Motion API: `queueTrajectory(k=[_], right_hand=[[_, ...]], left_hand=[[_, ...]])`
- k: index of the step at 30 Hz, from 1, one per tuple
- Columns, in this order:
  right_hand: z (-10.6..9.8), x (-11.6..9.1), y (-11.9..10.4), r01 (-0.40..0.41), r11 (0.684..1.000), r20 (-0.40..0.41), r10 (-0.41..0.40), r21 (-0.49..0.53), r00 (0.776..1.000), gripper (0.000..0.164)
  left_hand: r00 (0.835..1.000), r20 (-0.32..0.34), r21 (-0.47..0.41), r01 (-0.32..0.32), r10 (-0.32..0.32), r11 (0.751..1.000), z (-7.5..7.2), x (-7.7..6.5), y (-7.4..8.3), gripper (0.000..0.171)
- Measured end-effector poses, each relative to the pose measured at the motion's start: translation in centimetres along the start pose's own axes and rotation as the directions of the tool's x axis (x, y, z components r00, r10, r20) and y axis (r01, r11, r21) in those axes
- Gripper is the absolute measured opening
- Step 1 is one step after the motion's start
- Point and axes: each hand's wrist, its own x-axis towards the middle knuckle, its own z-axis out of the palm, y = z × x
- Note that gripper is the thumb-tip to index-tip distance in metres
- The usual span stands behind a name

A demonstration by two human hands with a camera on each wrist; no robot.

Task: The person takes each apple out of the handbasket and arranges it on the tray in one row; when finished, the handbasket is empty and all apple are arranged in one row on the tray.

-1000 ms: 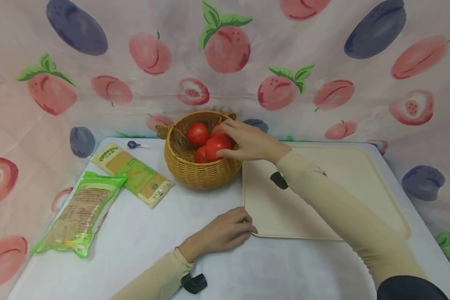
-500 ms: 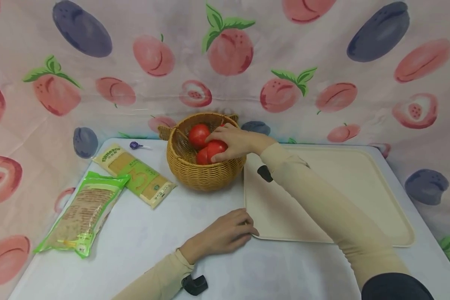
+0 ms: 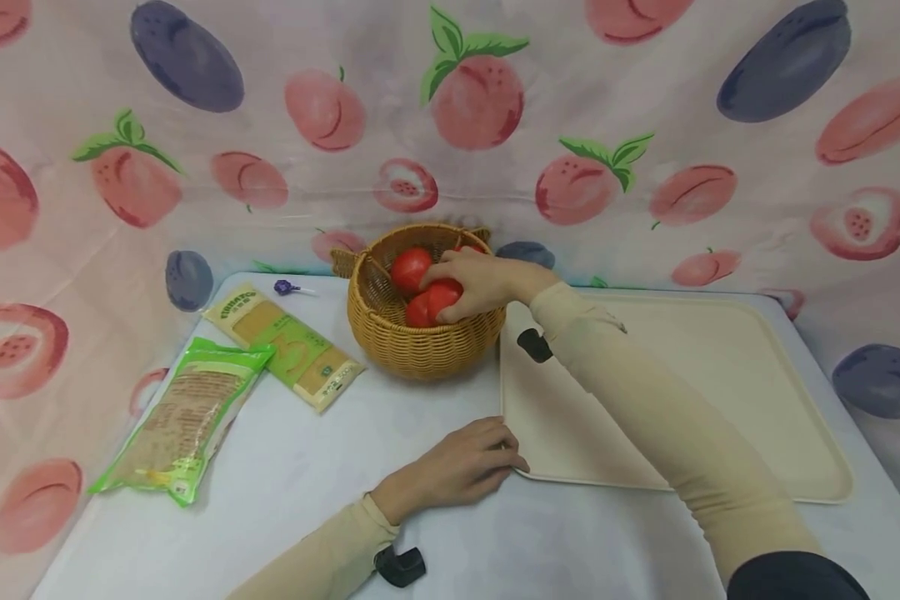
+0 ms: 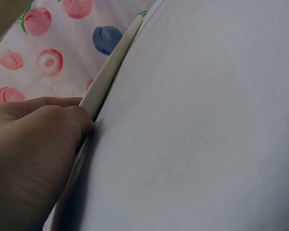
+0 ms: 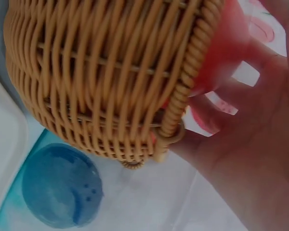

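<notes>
My right hand [image 3: 483,282] reaches over the rim of a wicker basket [image 3: 423,350] and grips a shiny red tomato [image 3: 446,292], its fingers curled round the top and side. Other tomatoes [image 3: 410,269] lie against it inside the basket. In the right wrist view the held tomato [image 5: 227,53] shows just past the woven rim, with fingers [image 5: 236,94] around it. At the near left corner of a cream tray [image 3: 690,400], my left hand [image 3: 457,462] pinches the edge. The left wrist view has the thumb and fingers on that tray edge [image 4: 108,79].
Left of the basket lie a yellow-green noodle packet [image 3: 285,346] and a green-edged clear bag [image 3: 187,417] of brown food. A purple lollipop [image 3: 287,287] is behind them. A fruit-print cloth [image 3: 495,192] hangs along the table's back edge.
My right hand has moved left and closed its fingers round the tomato. The left hand stays at the tray corner. The whole head view has shifted slightly.
</notes>
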Motion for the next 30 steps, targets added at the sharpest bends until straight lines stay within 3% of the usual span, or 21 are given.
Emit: queueTrajectory(k=[10,16,24,30], right_hand=[[0.4,-0.3,1.3,0.081,0.984,-0.128,-0.061,0.161,0.99,0.056],[1.1,-0.3,1.9,0.068,0.975,-0.195,-0.026,0.213,0.98,0.073],[1.8,-0.6,2.4,0.067,0.966,-0.269,0.002,0.249,0.963,0.061],[2.1,-0.7,2.4,0.106,0.953,-0.302,-0.016,0.285,0.953,0.061]], left_hand=[[1.0,0.005,0.012,0.008,-0.008,1.0,-0.2,-0.1,-0.2,0.023],[1.0,0.004,0.007,0.01,-0.01,1.0,-0.2,-0.1,-0.2,0.022],[1.0,0.019,0.02,0.0,0.0,1.0,0.0,-0.1,-0.2,0.023],[1.0,0.018,0.022,-0.005,0.004,1.0,0.0,-0.1,-0.2,0.022]])
